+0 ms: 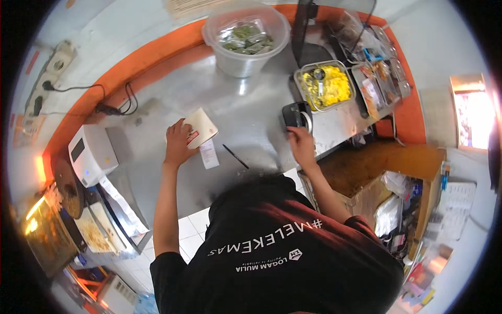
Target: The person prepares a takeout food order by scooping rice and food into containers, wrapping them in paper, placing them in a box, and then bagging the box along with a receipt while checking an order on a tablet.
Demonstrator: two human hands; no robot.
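Observation:
My left hand holds a cream paper food box with a red printed mark, just over the steel counter. A printed paper slip lies partly beneath the box's near side. To the right of the slip is a dark pen. My right hand grips the near end of a black tape dispenser, which carries a pale tape roll. Whether a strip of tape is between those fingers is too small to tell.
A clear plastic bucket of bagged greens stands at the back. A container of yellow food with a spoon and steel trays stand right. At left are a label printer, trailing cables and a cutting board.

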